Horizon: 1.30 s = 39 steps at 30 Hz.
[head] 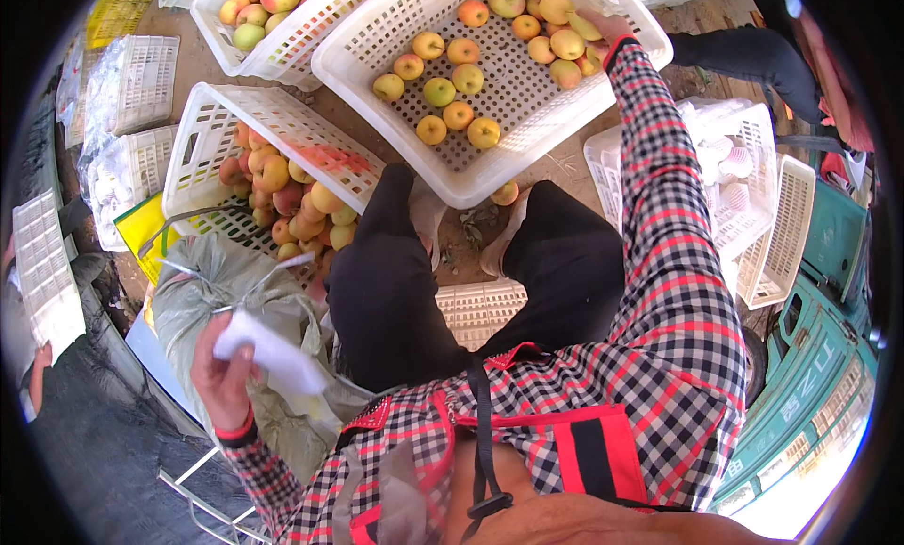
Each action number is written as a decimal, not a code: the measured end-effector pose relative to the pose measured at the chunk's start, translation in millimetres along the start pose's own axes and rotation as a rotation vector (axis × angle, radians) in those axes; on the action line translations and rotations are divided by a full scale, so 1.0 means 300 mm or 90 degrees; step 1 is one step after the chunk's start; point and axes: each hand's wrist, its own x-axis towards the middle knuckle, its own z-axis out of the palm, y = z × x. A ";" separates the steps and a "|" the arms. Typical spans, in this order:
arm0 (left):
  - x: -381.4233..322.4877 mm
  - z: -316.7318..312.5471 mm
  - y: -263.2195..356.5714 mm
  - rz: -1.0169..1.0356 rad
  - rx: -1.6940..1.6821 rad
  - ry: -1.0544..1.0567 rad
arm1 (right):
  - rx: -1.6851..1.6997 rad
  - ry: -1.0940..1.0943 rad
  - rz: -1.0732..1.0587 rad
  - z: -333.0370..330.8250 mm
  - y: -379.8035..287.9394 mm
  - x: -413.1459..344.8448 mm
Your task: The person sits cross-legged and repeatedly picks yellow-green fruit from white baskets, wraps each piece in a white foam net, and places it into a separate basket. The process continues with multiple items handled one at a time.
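My left hand is gripping a folded white piece, paper or thin foam, blurred. It is held above a tied greenish woven sack. My right hand reaches into the far right corner of a large white plastic crate. Its fingers touch a yellow apple among a cluster of others; whether they have closed on it is unclear. Several apples lie spread over the perforated crate floor. Left of my knees, a tilted white crate holds a heap of red and yellow apples.
Another apple crate stands at the back left. White crates with foam fruit nets are stacked on the right, near a green truck. One apple rests on the ground between my feet. Other people are at both edges.
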 end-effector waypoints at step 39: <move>0.267 0.603 0.184 0.003 -0.192 -0.530 | -0.385 -0.099 -0.711 0.737 -0.092 -1.199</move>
